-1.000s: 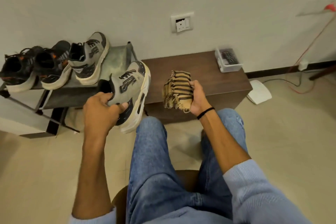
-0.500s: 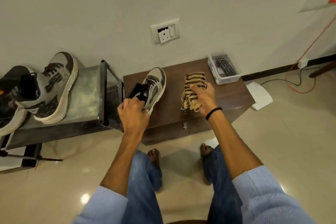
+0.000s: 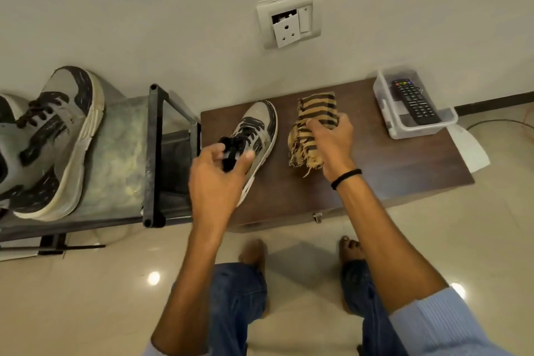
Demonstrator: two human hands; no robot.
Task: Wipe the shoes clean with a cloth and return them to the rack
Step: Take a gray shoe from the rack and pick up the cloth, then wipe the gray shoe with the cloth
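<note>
A grey and black sneaker (image 3: 258,127) stands upright on the brown wooden bench (image 3: 390,165), toe toward the wall. My left hand (image 3: 215,179) grips its black heel collar. Right of it a tan cloth with black stripes (image 3: 313,127) lies on the bench, and my right hand (image 3: 332,141) holds it with fingers curled over its right side. The matching sneaker (image 3: 49,141) sits on the top shelf of the metal shoe rack (image 3: 153,153) at the left.
A clear plastic box (image 3: 390,113) with a black remote (image 3: 416,101) stands at the bench's far right corner. A wall socket (image 3: 289,17) is above the bench. My bare feet (image 3: 254,251) are on the tiled floor below.
My left hand has carried the sneaker from in front of the rack onto the bench. My right hand has brought the cloth down onto the bench beside it. The camera has moved closer.
</note>
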